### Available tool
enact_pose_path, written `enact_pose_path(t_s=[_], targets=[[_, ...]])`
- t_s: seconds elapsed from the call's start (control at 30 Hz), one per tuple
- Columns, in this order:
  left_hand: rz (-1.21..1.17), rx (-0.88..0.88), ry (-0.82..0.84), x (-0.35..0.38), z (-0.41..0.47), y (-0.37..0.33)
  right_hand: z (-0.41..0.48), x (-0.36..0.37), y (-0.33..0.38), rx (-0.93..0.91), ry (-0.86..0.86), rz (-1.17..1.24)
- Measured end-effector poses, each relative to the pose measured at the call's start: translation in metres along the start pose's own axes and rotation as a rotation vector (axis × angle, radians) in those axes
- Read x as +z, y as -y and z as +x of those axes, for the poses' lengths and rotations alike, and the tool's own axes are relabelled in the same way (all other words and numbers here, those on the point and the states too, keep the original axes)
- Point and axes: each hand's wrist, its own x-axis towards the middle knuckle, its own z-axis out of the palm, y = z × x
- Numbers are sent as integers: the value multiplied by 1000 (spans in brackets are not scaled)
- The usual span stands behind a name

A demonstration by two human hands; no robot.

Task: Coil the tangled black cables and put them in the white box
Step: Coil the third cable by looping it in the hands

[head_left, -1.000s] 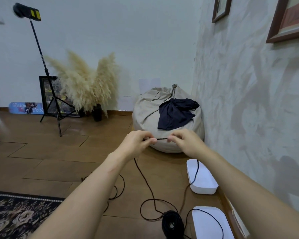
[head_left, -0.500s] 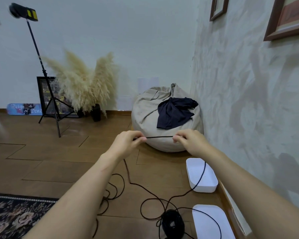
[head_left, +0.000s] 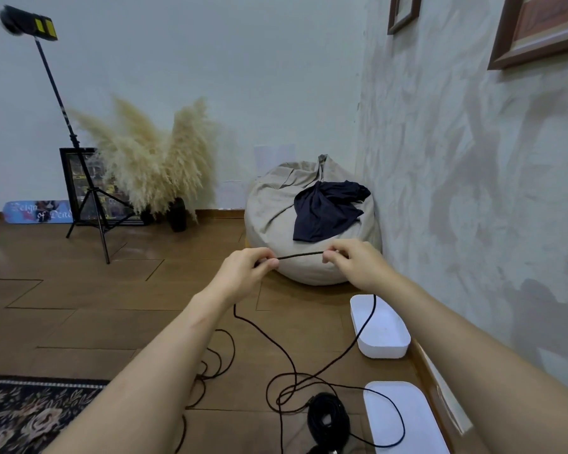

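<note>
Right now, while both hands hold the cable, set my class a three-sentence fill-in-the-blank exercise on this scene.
1. The left hand and the right hand each pinch a thin black ____.
2. The dark blue cloth lies on the beige fabric ____.
3. The open white plastic box stands on the brown wooden ____.
Missing words: cable; beanbag; floor.

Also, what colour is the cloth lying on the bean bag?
The cloth is dark navy blue; the head view shows it.
</note>
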Motion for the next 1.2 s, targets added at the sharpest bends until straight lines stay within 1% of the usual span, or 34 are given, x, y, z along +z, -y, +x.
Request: enact_pose_path(t_s=[0.07, 0.13, 0.2, 0.27, 0.3, 0.37, 0.4, 0.47, 0.5, 0.53, 0.6, 0.67, 0.77, 0.8, 0.87, 0.97, 1.03, 1.1, 1.2], targets=[[3, 43, 0, 4, 1, -8, -1, 5, 5, -13, 75, 53], [5, 93, 4, 9, 3, -18, 1, 11, 12, -69, 105, 42], [2, 63, 10, 7, 3, -15, 3, 6, 15, -87, 6, 6], [20, -27, 15, -4, 0, 1, 4, -9, 7, -40, -111, -57], [27, -71, 9, -11, -3, 10, 3, -15, 0, -12, -100, -110], [47, -93, -17, -19, -5, 18, 1, -18, -10, 26, 49, -187], [58, -68, -24, -19, -4, 14, -1, -16, -10, 30, 122, -150], [70, 17, -22, -11, 0, -4, -1, -6, -3, 11, 198, 46], [74, 65, -14, -6, 1, -14, 1, -1, 3, -25, 194, 103], [71, 100, -4, 0, 2, -20, 3, 2, 8, -70, 177, 103], [50, 107, 15, 4, 4, -20, 7, 1, 10, -118, 126, 29], [34, 50, 30, -1, 3, -9, 7, -8, 8, -91, 77, -81], [6, -61, 10, -15, 0, 13, 5, -29, -4, -11, 31, -170], [-1, -83, -6, -19, -2, 18, 4, -35, -7, 12, 34, -190], [-3, -67, -34, -21, -2, 18, 2, -35, -9, 26, 70, -174], [-5, 29, -20, -8, 2, -7, 1, -14, 3, -49, 168, 32], [12, 71, -16, 2, 4, -17, 2, -3, 11, -106, 162, 42], [20, 37, -11, 1, 3, -10, 5, -6, 9, -122, 119, 7], [34, -82, 16, -17, -3, 17, 4, -26, -11, -32, 108, -109]])
